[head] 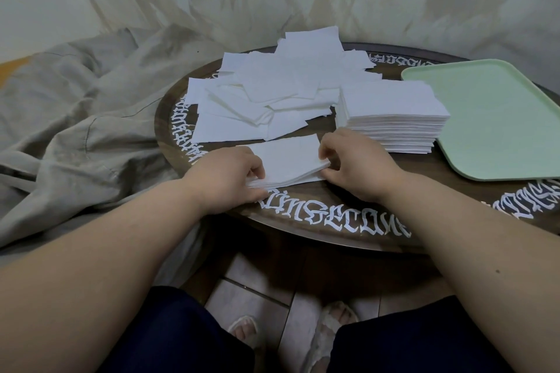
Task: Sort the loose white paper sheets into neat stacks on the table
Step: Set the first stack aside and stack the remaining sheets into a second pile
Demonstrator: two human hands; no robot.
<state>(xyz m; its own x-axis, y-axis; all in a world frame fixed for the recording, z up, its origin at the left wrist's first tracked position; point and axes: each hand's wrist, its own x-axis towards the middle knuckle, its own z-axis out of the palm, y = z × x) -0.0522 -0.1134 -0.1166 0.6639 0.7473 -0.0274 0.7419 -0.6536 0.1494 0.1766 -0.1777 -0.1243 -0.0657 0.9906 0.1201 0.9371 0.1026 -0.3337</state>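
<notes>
Fingers (256,174) of both hands pinch the small stack (288,160) between them, squeezing its edges even; loose sheets (257,94) wait beyond.

The light is dim, soft and even, with a cool greenish cast and no clear source. Shadows are faint: a soft dark band lies under the bench (303,206) rim, and the floor below is murky. The loose white sheets (257,91) are the brightest area, nearly washed out, with little surface detail. Wide-angle distortion bows the edges and stretches the forearms. Focus is slightly soft throughout.
</notes>
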